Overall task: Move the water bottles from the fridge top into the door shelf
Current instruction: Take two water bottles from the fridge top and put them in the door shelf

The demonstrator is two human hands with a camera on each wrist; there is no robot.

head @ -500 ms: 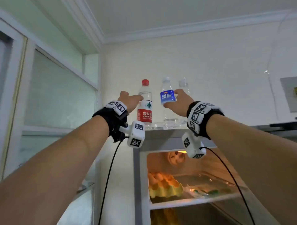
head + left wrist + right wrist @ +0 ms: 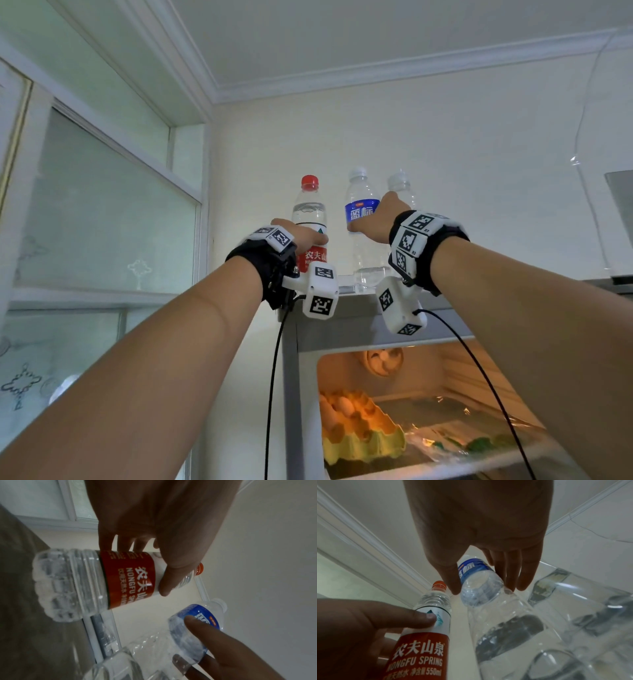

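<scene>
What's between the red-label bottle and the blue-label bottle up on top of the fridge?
No object: the head view shows bare wall in the gap between the red-label bottle and the blue-label bottle. Only the thumbs of the two hands reach towards it.

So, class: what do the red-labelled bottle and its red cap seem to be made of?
Red-labelled bottle: clear, glossy thin plastic, judging by its see-through ribbed walls. Red cap: opaque plastic, probably, with a ridged edge. The left hand grips the bottle.

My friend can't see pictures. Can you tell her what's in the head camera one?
Two hands reach up to water bottles standing on the fridge top: the left hand grips the red-label bottle, the right hand grips the blue-label bottle. A third bottle stands behind; below, the open fridge shows eggs.
</scene>
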